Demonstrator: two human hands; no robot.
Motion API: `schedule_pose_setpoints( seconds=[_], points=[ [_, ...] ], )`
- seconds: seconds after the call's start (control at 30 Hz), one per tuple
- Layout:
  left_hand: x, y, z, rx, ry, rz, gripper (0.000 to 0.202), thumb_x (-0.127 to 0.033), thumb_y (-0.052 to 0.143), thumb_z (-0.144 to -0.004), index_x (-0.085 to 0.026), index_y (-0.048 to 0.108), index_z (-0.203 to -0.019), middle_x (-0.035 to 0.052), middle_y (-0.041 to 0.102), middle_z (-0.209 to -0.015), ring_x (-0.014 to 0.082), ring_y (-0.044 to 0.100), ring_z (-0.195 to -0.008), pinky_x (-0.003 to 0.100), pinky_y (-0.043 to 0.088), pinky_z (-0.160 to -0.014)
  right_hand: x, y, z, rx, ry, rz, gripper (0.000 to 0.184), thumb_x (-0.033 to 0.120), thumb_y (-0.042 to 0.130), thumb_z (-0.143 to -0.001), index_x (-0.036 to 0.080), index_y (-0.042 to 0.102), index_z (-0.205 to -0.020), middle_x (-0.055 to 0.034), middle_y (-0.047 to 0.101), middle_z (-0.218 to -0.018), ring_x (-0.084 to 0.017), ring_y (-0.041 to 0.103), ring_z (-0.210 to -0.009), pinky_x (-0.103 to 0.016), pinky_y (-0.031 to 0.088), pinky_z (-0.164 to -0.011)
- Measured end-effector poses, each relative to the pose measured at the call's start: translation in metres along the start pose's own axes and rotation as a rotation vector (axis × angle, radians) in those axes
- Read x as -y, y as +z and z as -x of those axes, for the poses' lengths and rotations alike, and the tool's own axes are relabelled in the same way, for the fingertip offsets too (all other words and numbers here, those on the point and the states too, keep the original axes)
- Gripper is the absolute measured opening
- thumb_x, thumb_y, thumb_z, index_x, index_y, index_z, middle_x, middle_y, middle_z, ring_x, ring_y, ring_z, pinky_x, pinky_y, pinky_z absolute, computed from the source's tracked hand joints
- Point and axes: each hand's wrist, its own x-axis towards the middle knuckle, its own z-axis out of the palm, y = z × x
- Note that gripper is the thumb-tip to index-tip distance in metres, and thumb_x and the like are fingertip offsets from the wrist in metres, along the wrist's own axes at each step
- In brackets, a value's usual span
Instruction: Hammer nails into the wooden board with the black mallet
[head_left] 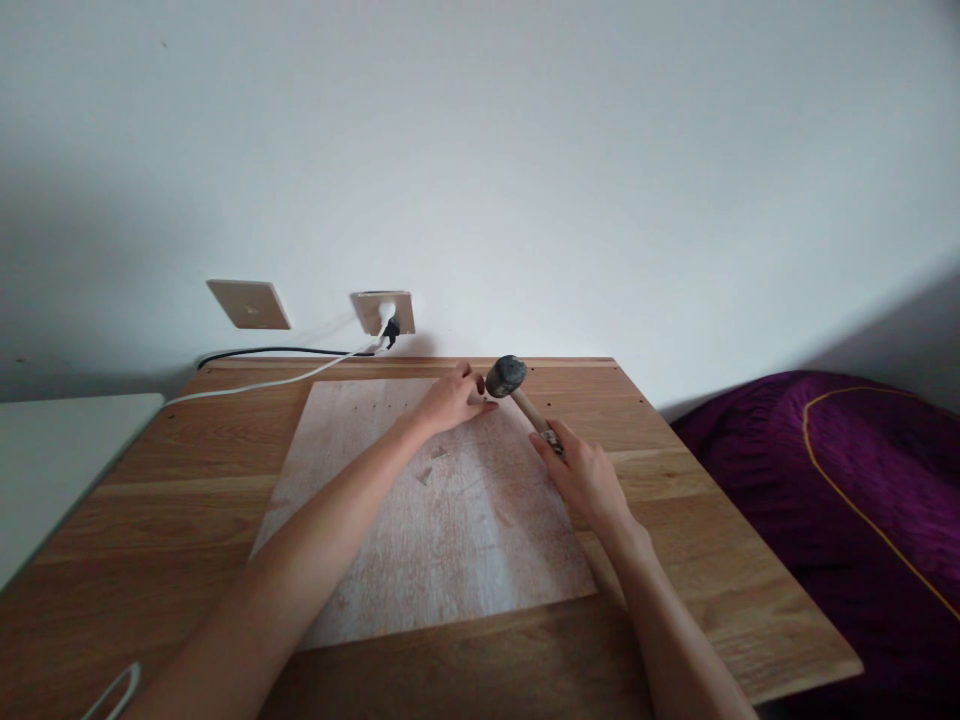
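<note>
My right hand (581,470) is closed round the wooden handle of a hammer (517,388), whose dark head hangs just above the far part of a pale, worn board (435,530). My left hand (454,398) rests on the board's far edge with its fingers pinched together right beside the hammer head; whatever they hold is too small to make out. The board lies flat on a wooden table (172,480) and shows small marks and holes.
Two wall plates sit behind the table, one blank (249,304), one a socket (385,312) with a white cable (277,381) and a black cable plugged in. A white surface (52,460) lies at left, purple bedding (847,490) at right.
</note>
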Motion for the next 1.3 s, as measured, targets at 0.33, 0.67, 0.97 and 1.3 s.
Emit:
schedule_pose_setpoints(
  seconds=[0.33,0.67,0.97,1.3],
  points=[
    [-0.0104,-0.0008,-0.0008,0.094,0.129,-0.262,0.033,-0.034,0.050,-0.105,-0.016,0.078,-0.100,0.0110,0.072,-0.098,0.0229,0.068,-0.091,0.034,0.049,-0.084,0.0017,0.0003,0.0003,0.000,0.007,0.014,0.036,0.046,0.046,-0.105,0.021,0.064,-0.124,-0.0107,0.077,-0.098,-0.031,0.073,-0.090,-0.030,0.037,-0.067],
    [-0.0052,0.0027,-0.0014,0.103,0.145,-0.190,0.029,-0.031,0.051,-0.104,-0.017,0.077,-0.105,0.0110,0.074,-0.109,0.0256,0.069,-0.103,0.037,0.050,-0.092,0.0022,-0.0020,-0.0003,0.036,0.028,0.007,0.037,0.047,0.044,-0.106,0.022,0.063,-0.126,-0.0100,0.077,-0.099,-0.031,0.073,-0.091,-0.030,0.037,-0.068],
    [-0.0063,0.0028,-0.0015,0.120,0.116,-0.126,0.029,-0.030,0.049,-0.104,-0.017,0.076,-0.104,0.0129,0.073,-0.110,0.0277,0.067,-0.106,0.042,0.048,-0.097,-0.0011,0.0004,0.0001,0.003,0.004,0.018,0.039,0.048,0.043,-0.105,0.021,0.064,-0.126,-0.0114,0.077,-0.100,-0.031,0.073,-0.093,-0.030,0.038,-0.068],
    [-0.0065,0.0025,-0.0011,0.143,0.117,-0.224,0.033,-0.032,0.045,-0.105,-0.013,0.072,-0.100,0.0144,0.072,-0.106,0.0300,0.067,-0.104,0.043,0.049,-0.092,0.0013,-0.0001,0.0003,0.015,0.021,0.010,0.039,0.047,0.044,-0.106,0.021,0.063,-0.127,-0.0113,0.077,-0.100,-0.031,0.073,-0.091,-0.030,0.037,-0.067]
  ],
)
